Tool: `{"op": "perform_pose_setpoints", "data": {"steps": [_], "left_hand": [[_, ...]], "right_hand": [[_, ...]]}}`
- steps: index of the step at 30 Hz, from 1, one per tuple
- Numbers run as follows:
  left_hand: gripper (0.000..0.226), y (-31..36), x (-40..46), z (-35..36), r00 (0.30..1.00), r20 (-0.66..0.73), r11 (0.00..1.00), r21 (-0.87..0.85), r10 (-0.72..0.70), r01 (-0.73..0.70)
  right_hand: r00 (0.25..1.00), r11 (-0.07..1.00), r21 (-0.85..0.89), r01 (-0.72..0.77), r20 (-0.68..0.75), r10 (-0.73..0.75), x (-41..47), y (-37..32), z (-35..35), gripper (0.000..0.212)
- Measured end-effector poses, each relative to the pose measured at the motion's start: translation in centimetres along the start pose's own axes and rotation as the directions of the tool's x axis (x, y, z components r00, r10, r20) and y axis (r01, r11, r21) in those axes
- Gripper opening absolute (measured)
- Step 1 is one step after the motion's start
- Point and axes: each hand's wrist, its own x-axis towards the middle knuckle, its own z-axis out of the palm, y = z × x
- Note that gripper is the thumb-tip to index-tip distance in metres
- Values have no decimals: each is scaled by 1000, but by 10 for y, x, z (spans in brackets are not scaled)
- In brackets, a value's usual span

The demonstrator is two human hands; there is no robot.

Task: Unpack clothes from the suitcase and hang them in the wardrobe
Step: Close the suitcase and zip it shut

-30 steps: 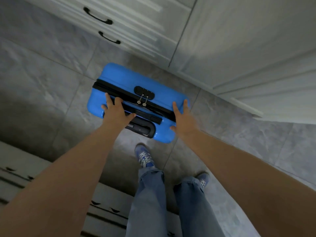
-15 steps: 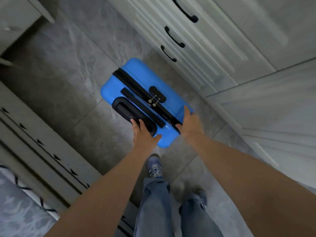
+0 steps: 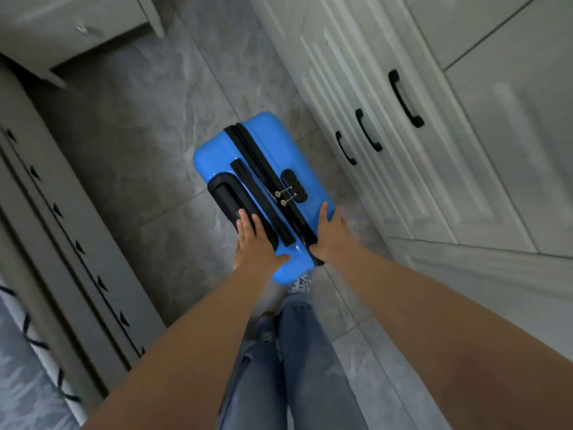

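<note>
A blue hard-shell suitcase [image 3: 214, 156] stands upright on the grey tiled floor, zipped closed, its two zipper pulls clipped at the black lock. My left hand [image 3: 257, 243] lies on its near top end, fingers straight over the black pull-handle recess, thumb spread across the blue shell. My right hand [image 3: 330, 232] presses flat against the suitcase's right side near the zipper seam. The white wardrobe [image 3: 449, 169] with black bar handles runs along the right, its doors closed. No clothes are visible.
A grey bed frame [image 3: 62, 243] with a patterned cover runs along the left. A white cabinet [image 3: 77, 29] stands at the top left. My jeans-clad legs and blue shoes are just below the suitcase. Bare floor lies between bed and wardrobe.
The suitcase has turned clockwise in view, its long side now lying roughly along the wardrobe front. Both hands stayed on it and moved toward its near end.
</note>
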Motion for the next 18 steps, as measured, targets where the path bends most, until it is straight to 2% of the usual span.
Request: {"op": "perform_pose_setpoints", "data": {"steps": [3,5,9,14,18], "left_hand": [[122,-3,15,-26,999,30,996,77,45,-48],[122,-1,29,-43,999,30,987,154,44,-48],[131,12,61,-84,995,67,968,245,-75,57],[140,17,100,-145,994,48,960,267,-97,81],[142,6,132,-189,999,-39,975,223,-15,24]], "right_hand": [[999,989,-140,37,43,-32,-1,-16,-24,111],[999,977,-209,48,12,-46,3,-25,-40,111],[996,967,-242,77,-33,-87,25,-46,-73,110],[988,963,-237,126,-61,-144,59,-78,-125,107],[990,987,-131,98,-88,-110,93,-104,-153,118]]}}
